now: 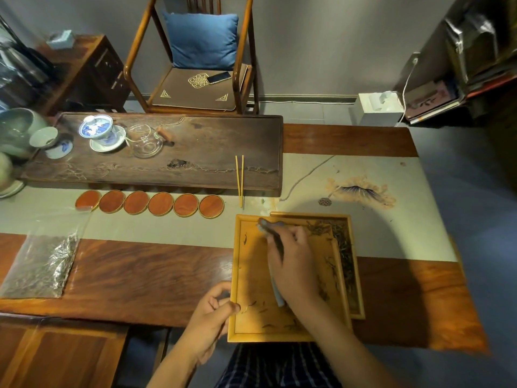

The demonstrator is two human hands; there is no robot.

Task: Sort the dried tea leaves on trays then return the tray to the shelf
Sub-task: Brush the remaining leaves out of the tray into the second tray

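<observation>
Head view: two bamboo trays sit at the desk's near edge, right of centre, one overlapping the other.
Scattered tea leaves [326,264] lie on the front tray [251,264]; a thicker pile fills the rear tray [353,275]. The right hand [293,259] grips a dark scoop [272,236] over the leaves, while the left hand [209,317] pinches the front tray's left rim. Six round coasters [161,204] and tongs [239,177] lie farther back.

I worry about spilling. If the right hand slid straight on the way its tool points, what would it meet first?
Probably the near tray's far rim, just past the right hand's tool tip; depth is uncertain.
</observation>
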